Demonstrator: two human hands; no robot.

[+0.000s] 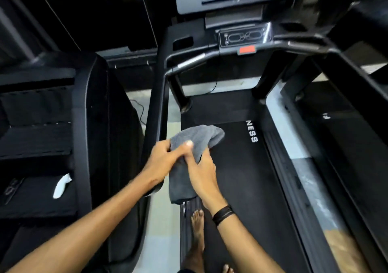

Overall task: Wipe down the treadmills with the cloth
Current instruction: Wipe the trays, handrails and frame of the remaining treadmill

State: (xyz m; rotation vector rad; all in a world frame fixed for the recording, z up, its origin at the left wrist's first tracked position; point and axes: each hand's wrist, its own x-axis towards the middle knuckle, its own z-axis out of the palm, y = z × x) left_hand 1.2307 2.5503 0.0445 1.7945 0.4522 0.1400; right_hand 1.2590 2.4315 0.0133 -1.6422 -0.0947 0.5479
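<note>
Under both hands, cloth half-hidden

White scrap on black machine at left; black cable on floor.

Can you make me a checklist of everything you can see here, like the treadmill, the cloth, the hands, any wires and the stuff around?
Surface: black treadmill belt with white letters "NESS"; a bare foot stands on its left edge.
Job's things: grey cloth, bunched up, held above the belt.
Clutter: a small white object lies on the machine at the left; cannot tell what it is.
Hands: left hand and right hand both grip the cloth; a black wristband is on the right wrist.
Cables: a thin black cable runs on the pale floor left of the treadmill.
Surroundings: console with a red tab, handrails, another dark machine on the right.
</note>
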